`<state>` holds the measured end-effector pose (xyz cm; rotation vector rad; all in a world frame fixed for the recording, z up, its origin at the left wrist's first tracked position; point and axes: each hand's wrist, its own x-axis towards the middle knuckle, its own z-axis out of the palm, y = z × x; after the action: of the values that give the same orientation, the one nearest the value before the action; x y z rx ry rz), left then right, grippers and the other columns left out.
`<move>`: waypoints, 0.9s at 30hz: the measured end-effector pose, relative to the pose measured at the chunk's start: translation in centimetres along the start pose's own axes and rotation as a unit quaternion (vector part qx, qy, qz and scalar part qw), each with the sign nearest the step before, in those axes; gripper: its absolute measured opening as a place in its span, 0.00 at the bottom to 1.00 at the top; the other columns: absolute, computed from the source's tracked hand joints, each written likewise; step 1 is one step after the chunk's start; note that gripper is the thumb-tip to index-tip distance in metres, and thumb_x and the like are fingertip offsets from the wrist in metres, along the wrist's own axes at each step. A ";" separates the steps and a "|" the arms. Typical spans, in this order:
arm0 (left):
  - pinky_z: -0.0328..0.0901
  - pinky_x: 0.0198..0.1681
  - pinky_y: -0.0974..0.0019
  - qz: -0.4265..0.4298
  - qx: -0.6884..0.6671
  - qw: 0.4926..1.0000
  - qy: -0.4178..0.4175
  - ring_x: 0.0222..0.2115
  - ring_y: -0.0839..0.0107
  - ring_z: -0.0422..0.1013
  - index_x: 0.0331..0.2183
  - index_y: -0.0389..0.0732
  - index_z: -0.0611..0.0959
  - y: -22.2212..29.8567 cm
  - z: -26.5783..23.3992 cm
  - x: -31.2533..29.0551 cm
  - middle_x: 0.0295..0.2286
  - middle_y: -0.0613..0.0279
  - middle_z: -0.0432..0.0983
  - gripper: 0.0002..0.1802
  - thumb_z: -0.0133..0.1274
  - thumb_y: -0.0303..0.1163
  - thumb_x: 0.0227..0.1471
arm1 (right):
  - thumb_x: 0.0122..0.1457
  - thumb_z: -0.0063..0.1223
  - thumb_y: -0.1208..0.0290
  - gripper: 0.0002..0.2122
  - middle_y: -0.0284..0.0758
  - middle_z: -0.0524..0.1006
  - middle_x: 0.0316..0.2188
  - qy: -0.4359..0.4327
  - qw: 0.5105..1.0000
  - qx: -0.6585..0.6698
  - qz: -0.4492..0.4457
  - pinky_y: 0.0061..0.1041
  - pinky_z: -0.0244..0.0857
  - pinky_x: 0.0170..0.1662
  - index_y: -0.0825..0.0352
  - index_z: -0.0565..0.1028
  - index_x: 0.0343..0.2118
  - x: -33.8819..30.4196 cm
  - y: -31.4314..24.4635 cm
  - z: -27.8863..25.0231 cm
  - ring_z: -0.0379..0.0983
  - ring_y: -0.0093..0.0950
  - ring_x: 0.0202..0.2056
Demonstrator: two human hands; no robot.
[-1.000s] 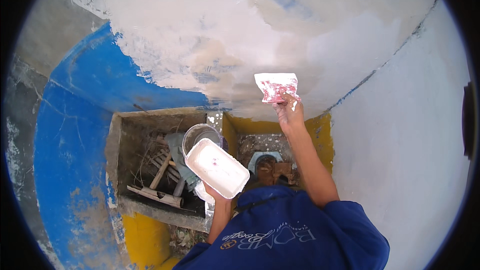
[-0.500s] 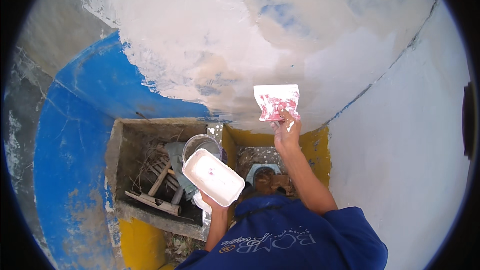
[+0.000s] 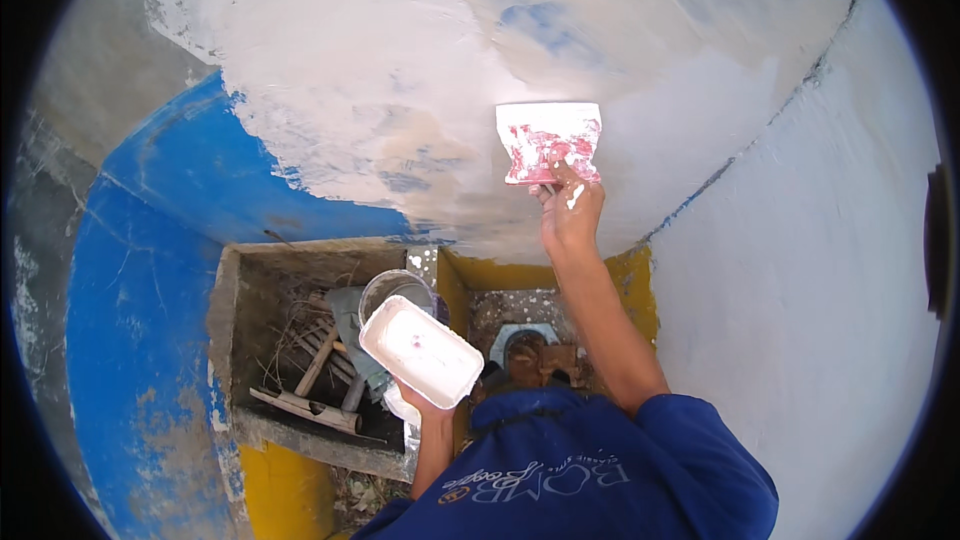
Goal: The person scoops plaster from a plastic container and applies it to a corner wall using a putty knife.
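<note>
From my remote seat I watch two bare hands at work. The right hand (image 3: 572,205) pinches one thin, flat spreader with a flared outline and a pink face smeared with white paste (image 3: 545,140); a finger lies on that face and the others curl in behind its lower edge. A white blob sticks to the skin near the thumb. The spreader stands in front of the white, unevenly skim-coated wall (image 3: 350,90), broad edge uppermost; I cannot tell whether that edge touches.

The left hand (image 3: 430,402) supports one deep rectangular white tray with rounded corners (image 3: 404,370) from below, and the tray's inside is coated white with a small pinkish spot. Its fingers are mostly hidden, so I cannot tell if they are spread or pressed together.

Behind the tray, partly covered by it, I see one round greyish bucket (image 3: 385,285). Beside that is one rough, box-shaped concrete basin (image 3: 225,320), holding a crumpled grey-green cloth (image 3: 350,320), several dry wooden sticks (image 3: 318,365), too tangled for me to count, and one split, trough-like piece of bamboo (image 3: 305,408).

Scuffed, glossy blue paint (image 3: 200,170) covers the curved surface on the left; a smooth pale wall (image 3: 770,290) rises on the right, meeting the coated one at a ragged dark seam.
</note>
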<state>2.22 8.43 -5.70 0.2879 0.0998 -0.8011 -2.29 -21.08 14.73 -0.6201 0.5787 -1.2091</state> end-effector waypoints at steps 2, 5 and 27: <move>0.61 0.57 0.40 -0.003 0.009 1.000 -0.002 0.54 0.50 0.66 0.61 0.48 0.63 0.0 0.2 0.1 0.56 0.56 0.66 0.39 0.41 0.62 0.56 | 0.59 0.52 0.78 0.04 0.37 0.75 0.32 -0.006 1.000 -0.011 -0.006 0.28 0.67 0.30 0.73 0.76 0.33 -1.0 -1.1 -1.1 0.72 0.28 0.31; 0.61 0.56 0.40 -0.019 0.023 0.999 -0.045 0.53 0.50 0.66 0.61 0.47 0.62 -0.5 0.8 0.0 0.55 0.55 0.66 0.39 0.40 0.62 0.56 | 0.61 0.50 0.75 0.07 0.40 0.74 0.36 0.023 0.997 -0.059 0.044 0.30 0.71 0.31 0.76 0.74 0.36 -0.3 -2.4 -3.4 0.75 0.31 0.33; 0.63 0.55 0.42 -0.010 0.056 0.998 -0.005 0.52 0.50 0.68 0.59 0.47 0.65 -1.5 2.0 0.2 0.53 0.53 0.67 0.36 0.40 0.60 0.57 | 0.58 0.51 0.77 0.07 0.35 0.74 0.32 0.144 0.979 -0.124 0.067 0.27 0.65 0.30 0.72 0.75 0.38 2.1 0.6 -6.3 0.71 0.27 0.32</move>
<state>1.29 6.72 -4.19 0.3900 0.0492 -0.8286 -5.75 -23.79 9.72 -0.6077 1.0118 -1.1153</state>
